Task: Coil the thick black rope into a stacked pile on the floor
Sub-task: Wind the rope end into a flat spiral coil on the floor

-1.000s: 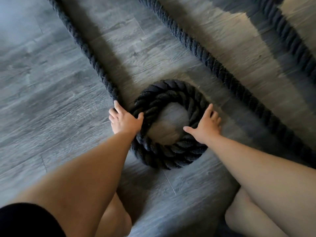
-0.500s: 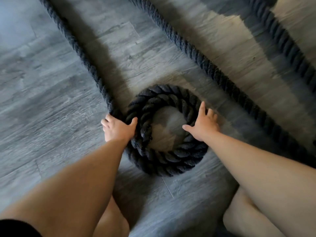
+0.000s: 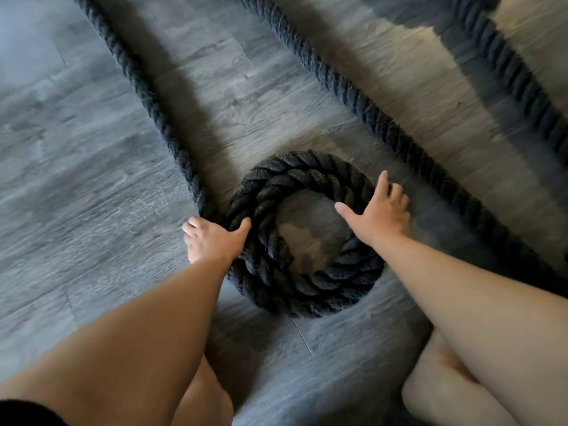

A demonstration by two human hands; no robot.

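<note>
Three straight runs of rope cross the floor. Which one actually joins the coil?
The leftmost run: it meets the coil at the left hand. The middle run passes the coil on its right without touching; the far-right run lies farther off.

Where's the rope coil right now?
Head view, centre: the coil lies on the floor between the left hand gripping its left edge and the right hand on its right rim.

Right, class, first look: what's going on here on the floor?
A person is coiling a thick black rope on the grey floor. The left hand grips the rope where it feeds into the coil; the right hand rests flat on the coil's right side. A few turns are stacked, and long lengths lie uncoiled beyond.
</note>
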